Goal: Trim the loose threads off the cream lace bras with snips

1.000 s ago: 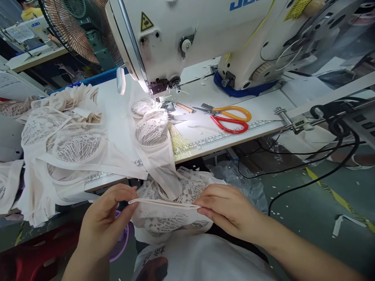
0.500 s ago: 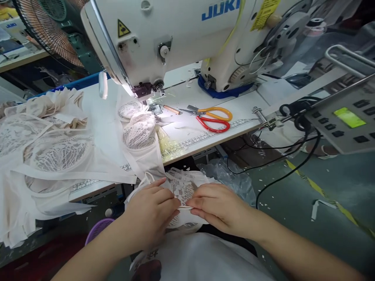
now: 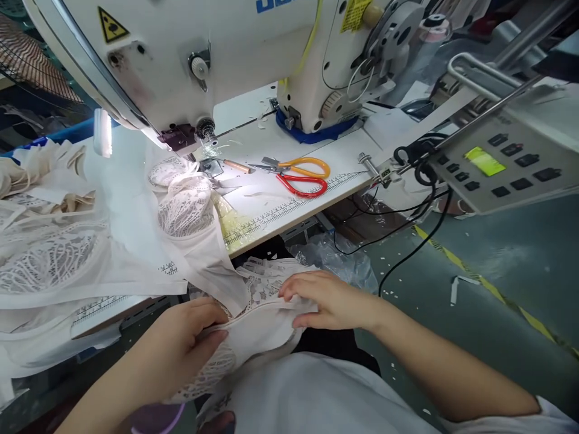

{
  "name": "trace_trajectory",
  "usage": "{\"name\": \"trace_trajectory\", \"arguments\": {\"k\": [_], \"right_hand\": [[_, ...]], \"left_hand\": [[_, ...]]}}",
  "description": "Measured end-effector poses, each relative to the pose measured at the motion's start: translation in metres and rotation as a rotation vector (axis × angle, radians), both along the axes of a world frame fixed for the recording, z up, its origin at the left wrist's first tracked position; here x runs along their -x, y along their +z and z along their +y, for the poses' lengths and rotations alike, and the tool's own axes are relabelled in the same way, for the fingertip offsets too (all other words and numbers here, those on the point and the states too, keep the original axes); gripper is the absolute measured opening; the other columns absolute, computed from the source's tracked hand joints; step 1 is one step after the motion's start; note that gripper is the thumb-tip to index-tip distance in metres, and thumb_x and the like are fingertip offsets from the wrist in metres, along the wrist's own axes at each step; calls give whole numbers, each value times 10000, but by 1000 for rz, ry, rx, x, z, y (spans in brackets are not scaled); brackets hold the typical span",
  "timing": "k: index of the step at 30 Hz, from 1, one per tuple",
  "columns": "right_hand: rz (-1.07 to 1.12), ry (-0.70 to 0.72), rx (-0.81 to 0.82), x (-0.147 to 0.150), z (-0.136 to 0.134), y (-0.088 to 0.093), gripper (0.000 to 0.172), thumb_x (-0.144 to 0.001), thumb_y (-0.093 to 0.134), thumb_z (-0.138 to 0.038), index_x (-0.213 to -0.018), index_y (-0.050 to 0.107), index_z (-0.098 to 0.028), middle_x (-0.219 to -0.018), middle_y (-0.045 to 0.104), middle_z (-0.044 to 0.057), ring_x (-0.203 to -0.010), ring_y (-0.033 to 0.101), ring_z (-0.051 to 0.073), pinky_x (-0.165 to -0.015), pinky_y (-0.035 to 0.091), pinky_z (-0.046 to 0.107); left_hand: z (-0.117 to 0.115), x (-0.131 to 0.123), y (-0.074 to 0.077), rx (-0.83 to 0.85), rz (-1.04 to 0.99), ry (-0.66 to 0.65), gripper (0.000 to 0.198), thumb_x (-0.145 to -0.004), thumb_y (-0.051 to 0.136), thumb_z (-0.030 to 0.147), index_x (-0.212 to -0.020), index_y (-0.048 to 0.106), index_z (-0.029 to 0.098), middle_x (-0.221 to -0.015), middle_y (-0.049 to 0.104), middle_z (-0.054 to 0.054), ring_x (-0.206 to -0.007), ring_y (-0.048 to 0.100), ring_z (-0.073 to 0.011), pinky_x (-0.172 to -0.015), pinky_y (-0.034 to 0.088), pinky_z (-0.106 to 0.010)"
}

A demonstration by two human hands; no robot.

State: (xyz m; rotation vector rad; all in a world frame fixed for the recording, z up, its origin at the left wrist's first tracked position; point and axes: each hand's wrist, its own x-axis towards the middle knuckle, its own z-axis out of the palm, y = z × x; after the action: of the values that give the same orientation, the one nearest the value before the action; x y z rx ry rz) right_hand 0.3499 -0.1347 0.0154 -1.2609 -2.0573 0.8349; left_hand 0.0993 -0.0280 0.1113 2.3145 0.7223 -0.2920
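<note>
A white lace bra (image 3: 265, 325) lies across my lap, its edge running between my hands. My left hand (image 3: 190, 340) pinches its left part between thumb and fingers, with a lace cup showing below. My right hand (image 3: 330, 298) grips the right part loosely, fingers curled over the fabric and thumb lower down. Another lace bra (image 3: 187, 211) sits under the sewing machine (image 3: 181, 72) head, and its band hangs over the table edge toward my lap. Whether the two pieces are joined I cannot tell.
Orange-and-red-handled scissors (image 3: 303, 176) lie on the table (image 3: 266, 211) beside a small wooden-handled tool (image 3: 237, 166). More white bras (image 3: 49, 259) are heaped at left. A control panel (image 3: 497, 163) juts in at right, with black cables below. A fan (image 3: 31, 60) stands behind.
My hands have moved apart, the left one down and leftward, and the bra's edge is now spread between them. The view has shifted, so the machine and table appear further left.
</note>
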Motion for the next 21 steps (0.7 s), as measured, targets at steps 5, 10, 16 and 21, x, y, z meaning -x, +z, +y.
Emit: {"name": "trace_trajectory", "arguments": {"k": [5,10,16,21], "right_hand": [[-12,-23,31,21,19,-18,179,-756,697,-239,-894,605,-173,-936,653,79,-852,617,211,-748,486,335],[-24,-32,71,26,28,-19,113,-736,645,-116,-832,621,-171,-850,633,72,-773,599,218,-700,482,353],[185,-28,109,18,31,-22,29,-764,669,-173,-781,657,-154,-853,662,74,-789,619,187,-731,497,329],[466,-95,121,10,30,-23,226,-838,608,-343,-770,677,-139,-850,692,86,-792,651,161,-732,521,297]], "left_hand": [[-1,9,4,21,32,29,191,-860,438,196,-835,626,219,-775,635,-5,-693,604,-150,-603,454,-213],[-2,21,6,20,14,45,192,-864,434,200,-817,621,213,-746,626,-9,-657,599,-147,-576,455,-205],[-4,33,2,13,-24,47,171,-868,451,214,-822,615,225,-729,619,-1,-640,599,-141,-571,460,-194],[-7,44,-1,25,-57,52,156,-887,455,265,-849,603,235,-749,624,-6,-675,614,-146,-595,471,-182]]}}
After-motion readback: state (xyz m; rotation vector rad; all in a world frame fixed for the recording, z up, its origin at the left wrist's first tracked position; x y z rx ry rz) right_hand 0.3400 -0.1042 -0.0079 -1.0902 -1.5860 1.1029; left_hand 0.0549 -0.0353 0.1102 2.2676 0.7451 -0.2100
